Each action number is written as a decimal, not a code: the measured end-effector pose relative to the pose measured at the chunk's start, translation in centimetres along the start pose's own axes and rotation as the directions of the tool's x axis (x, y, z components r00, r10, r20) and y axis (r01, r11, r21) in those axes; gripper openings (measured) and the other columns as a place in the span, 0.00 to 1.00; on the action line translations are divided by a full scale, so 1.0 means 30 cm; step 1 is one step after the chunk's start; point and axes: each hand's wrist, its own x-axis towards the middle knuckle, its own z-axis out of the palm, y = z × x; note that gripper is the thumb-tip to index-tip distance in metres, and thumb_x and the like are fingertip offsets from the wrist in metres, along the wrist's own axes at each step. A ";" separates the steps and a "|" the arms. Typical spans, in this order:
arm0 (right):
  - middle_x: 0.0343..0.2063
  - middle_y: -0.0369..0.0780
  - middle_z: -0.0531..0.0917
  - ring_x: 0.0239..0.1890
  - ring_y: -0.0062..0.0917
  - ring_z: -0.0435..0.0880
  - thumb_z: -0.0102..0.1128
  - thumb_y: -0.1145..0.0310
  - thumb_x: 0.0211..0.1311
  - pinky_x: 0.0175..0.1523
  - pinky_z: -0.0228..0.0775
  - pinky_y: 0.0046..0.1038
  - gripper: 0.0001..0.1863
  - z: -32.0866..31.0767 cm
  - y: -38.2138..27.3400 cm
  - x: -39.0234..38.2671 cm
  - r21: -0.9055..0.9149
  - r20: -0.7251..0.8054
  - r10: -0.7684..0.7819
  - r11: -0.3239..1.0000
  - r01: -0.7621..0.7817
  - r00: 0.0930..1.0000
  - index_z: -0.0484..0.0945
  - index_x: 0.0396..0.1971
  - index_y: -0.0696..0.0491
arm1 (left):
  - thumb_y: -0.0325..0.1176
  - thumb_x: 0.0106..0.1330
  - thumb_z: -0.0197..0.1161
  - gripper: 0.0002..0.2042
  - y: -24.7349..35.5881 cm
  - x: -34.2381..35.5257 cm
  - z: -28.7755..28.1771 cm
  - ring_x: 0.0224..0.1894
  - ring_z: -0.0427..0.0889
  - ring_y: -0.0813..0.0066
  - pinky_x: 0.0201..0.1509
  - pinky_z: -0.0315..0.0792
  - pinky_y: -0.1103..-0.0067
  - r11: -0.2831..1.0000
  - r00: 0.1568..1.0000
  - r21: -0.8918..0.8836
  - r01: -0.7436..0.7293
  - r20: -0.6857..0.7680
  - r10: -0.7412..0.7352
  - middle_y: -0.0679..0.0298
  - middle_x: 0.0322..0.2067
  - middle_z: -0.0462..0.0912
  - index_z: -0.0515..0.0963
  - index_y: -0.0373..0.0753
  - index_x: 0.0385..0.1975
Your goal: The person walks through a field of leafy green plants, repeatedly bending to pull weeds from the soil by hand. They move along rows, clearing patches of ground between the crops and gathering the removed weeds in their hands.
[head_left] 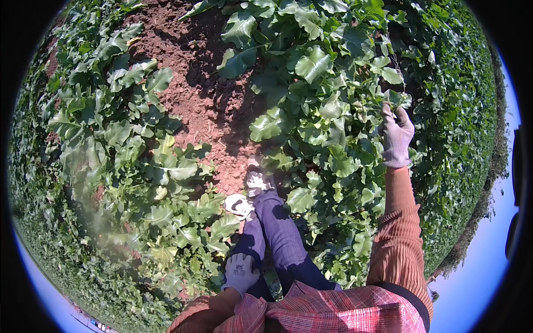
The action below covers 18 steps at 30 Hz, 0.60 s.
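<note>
Head view, gloved left hand (240, 273) resting on dark trousers (282, 236), how closed one cannot tell, gloved right hand (398, 136) farther out, fingertips pinched around a leafy sprig (397, 99), among broad-leaved plants (313, 64), blue sky (482, 244) beyond.

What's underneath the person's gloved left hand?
Around the left hand, dark trousers show above and to its right, green leaves to its left. What lies directly under the palm is covered, so hidden.

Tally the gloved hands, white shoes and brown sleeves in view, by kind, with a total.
Gloved hands: 2
White shoes: 2
Brown sleeves: 2
Total: 6
</note>
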 end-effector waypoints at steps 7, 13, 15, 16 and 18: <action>0.39 0.39 0.84 0.34 0.25 0.84 0.67 0.67 0.67 0.40 0.77 0.25 0.15 0.203 -0.237 -0.517 0.022 0.742 -0.168 0.974 0.226 0.649 0.80 0.49 0.58 | 0.47 0.54 0.67 0.20 0.000 -0.010 0.013 0.55 0.72 0.56 0.63 0.63 0.62 1.000 1.000 0.004 -0.012 -0.015 0.012 0.58 0.47 0.74 0.78 0.44 0.43; 0.52 0.47 0.81 0.52 0.45 0.82 0.62 0.61 0.66 0.55 0.76 0.39 0.19 0.576 -0.128 -0.291 -0.182 0.872 -0.218 0.687 0.704 0.438 0.78 0.54 0.51 | 0.47 0.53 0.68 0.21 0.007 -0.022 0.039 0.55 0.72 0.56 0.64 0.63 0.62 0.998 1.000 -0.063 0.010 -0.028 -0.012 0.58 0.47 0.75 0.79 0.44 0.45; 0.50 0.49 0.83 0.51 0.45 0.83 0.58 0.55 0.68 0.55 0.76 0.43 0.20 0.711 -0.054 -0.130 -0.430 0.853 0.004 0.574 0.697 0.522 0.79 0.53 0.51 | 0.47 0.53 0.68 0.21 0.017 -0.026 0.047 0.56 0.72 0.56 0.64 0.62 0.62 0.997 0.999 -0.068 0.022 -0.028 -0.024 0.58 0.47 0.76 0.79 0.44 0.45; 0.49 0.49 0.84 0.51 0.47 0.83 0.56 0.54 0.69 0.56 0.76 0.43 0.21 0.736 -0.012 -0.064 -0.576 0.795 0.178 0.520 0.631 0.579 0.79 0.53 0.51 | 0.47 0.53 0.68 0.21 0.021 -0.030 0.051 0.56 0.72 0.56 0.64 0.62 0.62 0.997 0.999 -0.078 0.029 -0.034 -0.031 0.58 0.47 0.76 0.79 0.44 0.45; 0.48 0.50 0.85 0.52 0.48 0.83 0.57 0.53 0.68 0.57 0.76 0.43 0.20 0.710 0.070 0.034 -0.769 0.635 0.266 0.308 0.560 0.726 0.80 0.53 0.48 | 0.47 0.53 0.68 0.21 0.027 -0.035 0.059 0.56 0.72 0.56 0.64 0.62 0.61 0.995 0.998 -0.091 0.041 -0.042 -0.045 0.57 0.48 0.76 0.79 0.44 0.44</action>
